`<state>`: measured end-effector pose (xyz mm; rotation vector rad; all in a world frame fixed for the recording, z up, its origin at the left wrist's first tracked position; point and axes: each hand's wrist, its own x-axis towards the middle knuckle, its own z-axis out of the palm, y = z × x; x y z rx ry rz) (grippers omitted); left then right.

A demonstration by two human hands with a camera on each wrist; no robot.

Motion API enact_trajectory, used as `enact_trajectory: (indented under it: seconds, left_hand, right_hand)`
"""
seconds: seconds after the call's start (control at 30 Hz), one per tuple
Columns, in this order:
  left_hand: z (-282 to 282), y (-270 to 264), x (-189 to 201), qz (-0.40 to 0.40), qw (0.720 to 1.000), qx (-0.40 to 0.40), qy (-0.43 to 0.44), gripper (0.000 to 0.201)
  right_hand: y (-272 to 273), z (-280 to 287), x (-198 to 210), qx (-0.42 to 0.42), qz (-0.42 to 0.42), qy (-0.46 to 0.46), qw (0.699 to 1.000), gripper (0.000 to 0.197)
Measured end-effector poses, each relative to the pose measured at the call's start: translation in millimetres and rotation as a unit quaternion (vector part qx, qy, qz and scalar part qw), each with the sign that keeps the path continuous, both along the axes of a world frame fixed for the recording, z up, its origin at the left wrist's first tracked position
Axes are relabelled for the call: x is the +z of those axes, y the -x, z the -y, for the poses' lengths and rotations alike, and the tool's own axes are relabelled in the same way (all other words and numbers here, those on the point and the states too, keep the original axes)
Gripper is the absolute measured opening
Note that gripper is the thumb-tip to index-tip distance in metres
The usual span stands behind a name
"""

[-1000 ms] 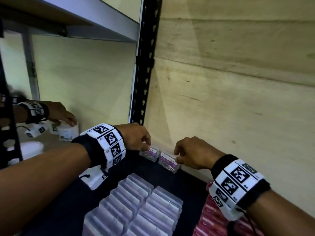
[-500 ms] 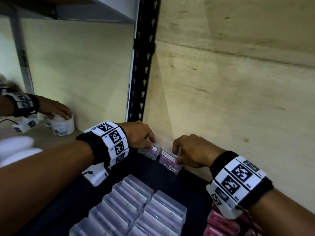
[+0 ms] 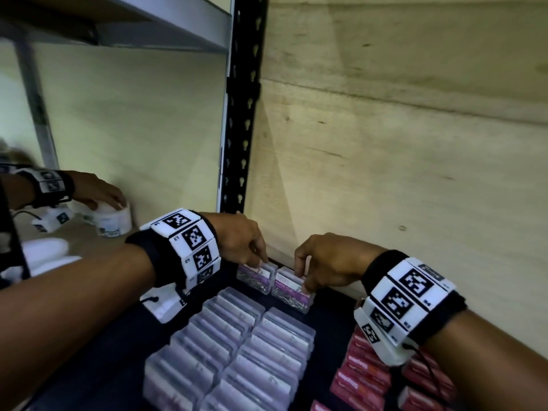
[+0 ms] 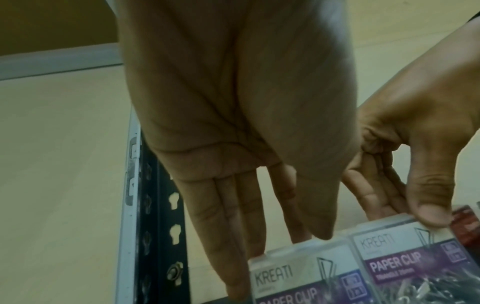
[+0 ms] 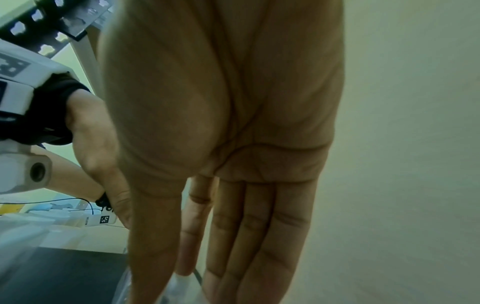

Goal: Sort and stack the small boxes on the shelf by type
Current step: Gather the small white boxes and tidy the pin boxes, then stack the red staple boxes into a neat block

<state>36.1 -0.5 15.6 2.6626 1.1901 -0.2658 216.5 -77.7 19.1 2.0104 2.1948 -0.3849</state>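
Observation:
Two small clear paper clip boxes with purple labels stand side by side at the back of the dark shelf (image 3: 332,318). My left hand (image 3: 262,261) pinches the top of the left box (image 3: 256,275), thumb in front and fingers behind, as the left wrist view shows on that box (image 4: 298,275). My right hand (image 3: 301,280) pinches the right box (image 3: 292,293) in the same way. Its thumb (image 4: 428,214) presses the top front edge of the right box (image 4: 405,259). The right wrist view shows only my right hand (image 5: 182,277) with long fingers over a clear box edge.
Two rows of clear boxes (image 3: 237,351) lie in front of my hands, with red boxes (image 3: 364,372) to their right. The wooden back wall (image 3: 385,173) is just behind, a black upright (image 3: 237,143) to the left. Another person's hand (image 3: 95,191) holds a white tub (image 3: 114,218).
The two paper clip boxes stood apart and askew; now they stand side by side and touch. Both my hands have shifted their hold to the boxes' tops.

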Motion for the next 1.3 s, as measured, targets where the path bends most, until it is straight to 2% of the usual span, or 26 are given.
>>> enact_trajectory:
  seconds: [0.1,0.73,1.13,1.3]
  left_hand:
    - [13,3,1,-0.006,1.0,-0.001,0.008,0.031]
    - [64,18,3,0.0,0.999,0.01,0.034,0.031]
    - [67,18,-5,-0.002,1.0,0.002,0.007,0.033]
    - [74,20,-2,-0.019,1.0,-0.005,-0.022,0.042]
  right_hand:
    - [1,11,0,0.006,-0.011,0.009,1.0,0.018]
    - [11,63,3,0.011,-0.052,0.024,0.998,0.022]
    - [10,70,5,0.017,-0.071,0.036,0.997,0.025]
    - [4,84,5,0.01,-0.073,0.036,0.997,0.031]
